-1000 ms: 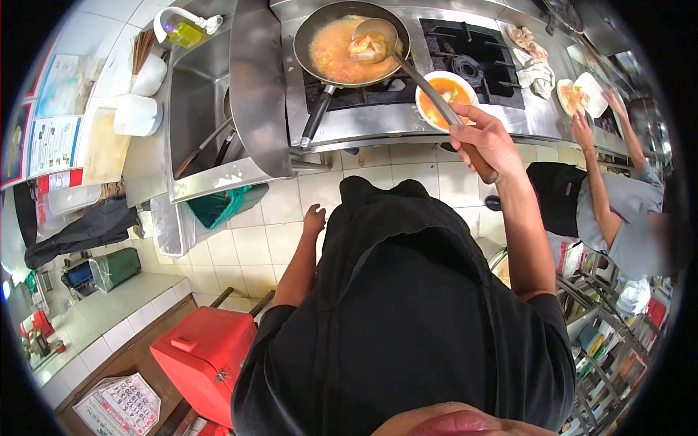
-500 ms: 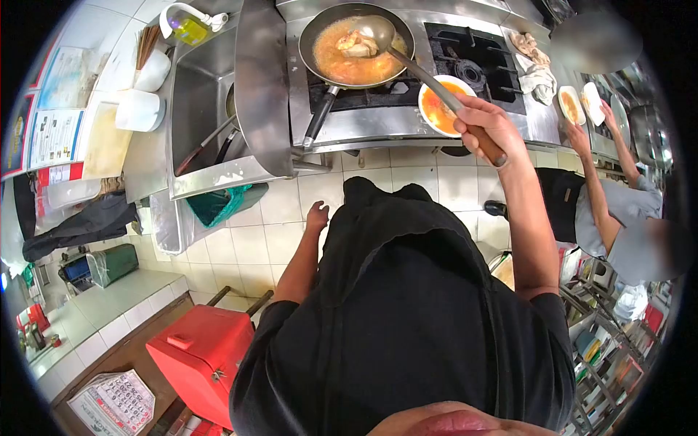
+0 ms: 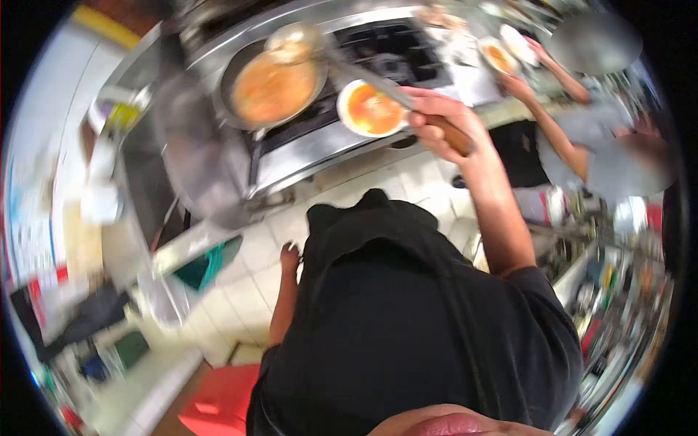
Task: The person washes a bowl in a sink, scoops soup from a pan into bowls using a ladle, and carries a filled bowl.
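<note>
My right hand (image 3: 447, 123) is wrapped round the wooden grip of a long metal ladle (image 3: 374, 80). The ladle's head is over the far right rim of a black pan (image 3: 224, 94) and carries pale chunks of food (image 3: 291, 51). Orange soup (image 3: 273, 87) fills the pan, which rests on the stove. Just beyond my right hand, a white bowl (image 3: 342, 120) with orange soup in it stands at the stove's front edge, partly under the ladle's handle. My left hand (image 3: 289, 256) hangs low by my side, fingers loosely apart and holding nothing, slightly blurred.
A second burner (image 3: 392, 54) is right of the pan. Farther right, a co-worker's hands (image 3: 518, 86) are at an oval dish of orange food (image 3: 496, 56) and a white dish (image 3: 518, 43). A metal panel (image 3: 196, 145) divides stove and sink. A red box (image 3: 222, 396) stands behind me.
The whole view has turned and shifted, with blur. The ladle's head has moved from inside the pan to over its far right rim, carrying food chunks. My right hand keeps its grip.
</note>
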A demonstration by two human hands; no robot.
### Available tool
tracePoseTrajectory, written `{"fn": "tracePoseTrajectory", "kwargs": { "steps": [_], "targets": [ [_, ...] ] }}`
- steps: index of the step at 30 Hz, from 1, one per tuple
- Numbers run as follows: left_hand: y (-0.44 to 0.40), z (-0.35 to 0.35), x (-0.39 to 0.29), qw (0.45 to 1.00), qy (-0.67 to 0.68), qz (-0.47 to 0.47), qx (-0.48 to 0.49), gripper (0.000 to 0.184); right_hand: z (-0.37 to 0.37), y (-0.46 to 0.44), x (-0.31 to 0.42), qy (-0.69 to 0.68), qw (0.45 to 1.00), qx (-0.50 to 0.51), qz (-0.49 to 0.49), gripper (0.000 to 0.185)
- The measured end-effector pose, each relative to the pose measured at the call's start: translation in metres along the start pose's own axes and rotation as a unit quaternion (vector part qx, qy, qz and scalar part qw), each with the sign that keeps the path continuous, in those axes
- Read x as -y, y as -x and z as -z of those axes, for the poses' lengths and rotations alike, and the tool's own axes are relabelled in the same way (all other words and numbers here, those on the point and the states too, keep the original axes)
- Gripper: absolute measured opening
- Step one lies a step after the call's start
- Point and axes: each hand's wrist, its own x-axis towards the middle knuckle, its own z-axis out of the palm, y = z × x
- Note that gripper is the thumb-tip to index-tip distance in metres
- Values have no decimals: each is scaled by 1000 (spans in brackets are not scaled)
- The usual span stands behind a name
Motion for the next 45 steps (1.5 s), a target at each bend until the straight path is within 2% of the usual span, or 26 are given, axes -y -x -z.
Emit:
{"fn": "tracePoseTrajectory", "kwargs": {
  "steps": [1,3,4,9,11,12,15,16,21,24,27,30,32,34,35,38,39,42,45],
  "targets": [
    [4,5,-14,1000,-4,21,13,38,1,8,5,-40,999,24,13,30],
    [-45,-3,72,998,-52,17,35,46,4,22,13,-108,991,65,38,27],
    [-53,-3,85,997,-75,-2,33,46,9,30,18,-113,990,56,58,27],
    [-65,6,88,987,-141,-80,9,46,54,71,42,-122,981,33,145,32],
    [-69,8,87,982,-156,-106,-1,46,73,88,53,-95,977,-16,189,35],
    [-72,7,83,980,-162,-119,-7,45,79,96,57,-83,971,-73,211,37],
    [-54,16,35,995,-74,27,64,44,103,114,68,-24,956,-113,270,39],
    [-57,18,31,994,-81,15,74,44,117,117,72,-2,954,-101,284,39],
    [-57,17,1,989,-115,-36,85,42,165,127,67,62,920,-263,284,40],
    [-64,11,6,992,-80,-34,97,42,191,122,49,67,909,-306,276,39],
    [-64,9,-2,989,-106,-33,100,43,198,119,34,72,904,-340,248,36],
    [-64,8,-13,988,-109,-1,114,42,207,104,16,147,876,-399,225,40],
    [-77,7,-3,991,-70,7,117,42,217,97,5,220,854,-411,232,49],
    [-77,5,-9,992,-32,31,116,41,240,87,-7,440,736,-456,241,48],
    [-74,4,-20,992,-14,50,115,41,243,89,-8,473,704,-486,212,48],
    [-78,2,-18,991,19,68,115,40,241,96,-5,497,677,-497,221,53],
    [-80,0,-15,991,27,68,116,40,228,100,0,502,672,-501,212,49],
    [-67,-5,-32,993,-13,64,96,40,188,115,13,438,718,-460,285,46],
    [-68,-9,-17,992,20,59,109,42,138,133,29,278,827,-407,273,48]
  ]
}}
